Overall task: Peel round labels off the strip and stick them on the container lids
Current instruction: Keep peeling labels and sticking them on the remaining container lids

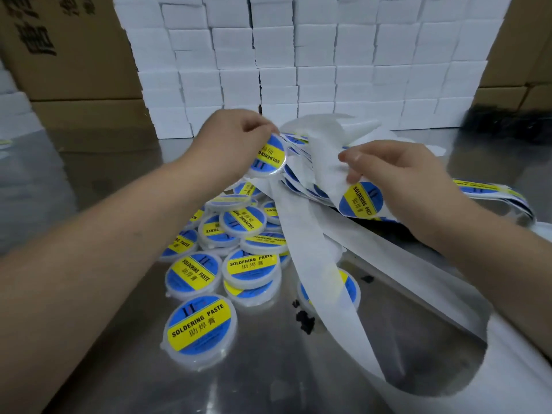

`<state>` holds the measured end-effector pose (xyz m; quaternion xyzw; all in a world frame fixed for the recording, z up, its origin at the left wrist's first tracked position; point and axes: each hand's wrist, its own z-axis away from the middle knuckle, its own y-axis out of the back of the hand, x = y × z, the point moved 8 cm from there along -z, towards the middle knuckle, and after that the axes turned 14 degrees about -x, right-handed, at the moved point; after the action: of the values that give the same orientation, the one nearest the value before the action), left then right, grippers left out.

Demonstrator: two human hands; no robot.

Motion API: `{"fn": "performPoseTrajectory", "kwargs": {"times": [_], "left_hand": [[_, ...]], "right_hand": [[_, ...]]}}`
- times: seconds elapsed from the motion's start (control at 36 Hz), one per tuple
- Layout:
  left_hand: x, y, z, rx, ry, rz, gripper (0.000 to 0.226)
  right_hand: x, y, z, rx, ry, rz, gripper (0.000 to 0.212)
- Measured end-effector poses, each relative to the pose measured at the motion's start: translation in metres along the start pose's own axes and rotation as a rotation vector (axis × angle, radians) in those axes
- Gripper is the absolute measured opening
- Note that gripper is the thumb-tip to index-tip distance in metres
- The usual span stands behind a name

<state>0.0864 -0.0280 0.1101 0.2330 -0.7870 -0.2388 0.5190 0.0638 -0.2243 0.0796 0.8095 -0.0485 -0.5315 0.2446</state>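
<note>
Left hand (230, 141), forearm raised, fingers curled gripping a labelled container (267, 158) tilted above the pile; right hand (397, 177) pinches the label strip (360, 201).

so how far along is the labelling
Done: a pile of lids on the table already bears labels. In hand: the left hand holds a labelled lid; the right hand pinches the strip by the next label. Left: more labels on the strip; no bare lids show.

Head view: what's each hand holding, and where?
Left hand grips a labelled container by its upper rim; right hand pinches the white strip just above a round label.
</note>
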Motion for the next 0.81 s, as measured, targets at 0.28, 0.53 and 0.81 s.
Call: {"fn": "performPoseTrajectory", "kwargs": {"times": [0.28, 0.53, 0.81], "left_hand": [[-0.043, -0.001, -0.007, -0.197, 0.285, -0.172, 0.047], [-0.048, 0.002, -0.015, -0.236, 0.204, -0.255, 0.021], [-0.088, 0.003, -0.074, -0.172, 0.345, -0.548, 0.037]], "right_hand": [[0.004, 0.002, -0.004, 0.012, 0.012, 0.013, 0.027], [0.001, -0.001, -0.005, -0.027, 0.068, 0.08, 0.05], [0.004, 0.0, -0.004, -0.001, 0.047, 0.317, 0.073]]}}
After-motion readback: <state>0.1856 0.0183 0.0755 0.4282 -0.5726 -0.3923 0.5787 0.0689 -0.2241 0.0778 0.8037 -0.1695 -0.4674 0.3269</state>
